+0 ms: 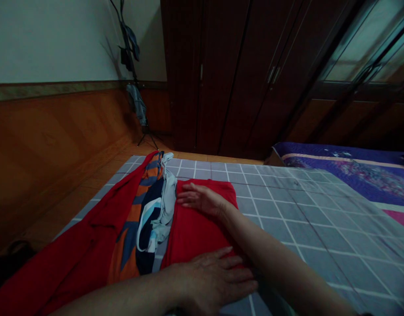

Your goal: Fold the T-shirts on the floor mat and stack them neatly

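A folded red garment [202, 237] lies on a grey checked bedsheet [277, 206]. My left hand [215, 281] rests flat on its near edge, fingers stretched out to the right. Further off, my right hand [198, 197] lies on the upper part of the same garment, its fingers extended to the left. Neither hand grips anything. Just left of the garment is a rumpled light grey, white and navy piece of clothing [167, 197]. Beside that stretches an orange and blue patterned cloth [126, 245], and a long red cloth [93, 228] runs along the left side.
Beyond the bed stands a dark wooden wardrobe [221, 79]. A coat stand [131, 61] with hanging clothes is in the far left corner. Purple flowered bedding [337, 171] lies at the right. A dark object [14, 259] is on the floor at the left.
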The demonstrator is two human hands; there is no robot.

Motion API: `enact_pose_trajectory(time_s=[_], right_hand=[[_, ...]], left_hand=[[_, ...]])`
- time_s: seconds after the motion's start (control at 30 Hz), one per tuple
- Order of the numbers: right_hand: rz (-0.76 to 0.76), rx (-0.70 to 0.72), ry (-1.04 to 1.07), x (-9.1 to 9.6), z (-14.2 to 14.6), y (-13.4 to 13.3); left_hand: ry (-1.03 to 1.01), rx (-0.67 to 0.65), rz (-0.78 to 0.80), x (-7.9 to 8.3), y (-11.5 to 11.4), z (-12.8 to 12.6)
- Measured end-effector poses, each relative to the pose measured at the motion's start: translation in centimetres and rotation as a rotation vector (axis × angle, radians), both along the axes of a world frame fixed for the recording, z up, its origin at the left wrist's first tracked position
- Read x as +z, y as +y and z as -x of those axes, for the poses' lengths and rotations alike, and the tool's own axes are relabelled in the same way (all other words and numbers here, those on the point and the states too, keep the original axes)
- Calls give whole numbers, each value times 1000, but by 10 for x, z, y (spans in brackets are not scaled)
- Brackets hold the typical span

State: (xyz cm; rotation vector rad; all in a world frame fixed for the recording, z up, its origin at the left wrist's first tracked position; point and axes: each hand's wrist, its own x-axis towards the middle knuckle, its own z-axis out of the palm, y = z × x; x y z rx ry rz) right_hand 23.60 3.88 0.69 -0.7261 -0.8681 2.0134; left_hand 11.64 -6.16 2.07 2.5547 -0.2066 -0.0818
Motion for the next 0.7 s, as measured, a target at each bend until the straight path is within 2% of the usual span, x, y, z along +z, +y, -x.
enact_pose_trajectory(time_s=[0.07,0.1,0.17,0.2,0.23,0.33,0.37,0.4,0.43,0.47,0.6,0.63,0.7], right_hand=[[-30,-158,23,1,7,21],[-50,-187,33,4,10,27],[-75,-194,37,11,12,26],[-82,-143,34,14,11,18],[-85,-30,29,17,11,8],[-69,552,13,17,10,-26],[-56,708,5,14,12,-33],[-36,797,-3,10,14,-35],[-18,790,-12,6,18,-33],[-9,699,-27,3,22,-27],[-70,49,-77,-4,30,24],[-94,-73,-79,-3,28,35],[-125,-188,-72,2,20,48]], left_hand=[[-8,-3,-40,1,0,0],[-15,0,-56,1,0,0],[-23,6,-74,2,0,0],[-24,9,-73,3,0,1],[-22,11,-66,3,0,1],[-15,26,-35,2,0,2],[-20,31,-29,2,0,2],[-29,33,-29,1,0,2],[-39,34,-35,0,0,2],[-44,31,-48,-1,0,2],[-69,17,-110,0,-2,1],[-92,17,-112,2,-2,1],[-142,39,-90,7,-1,1]])
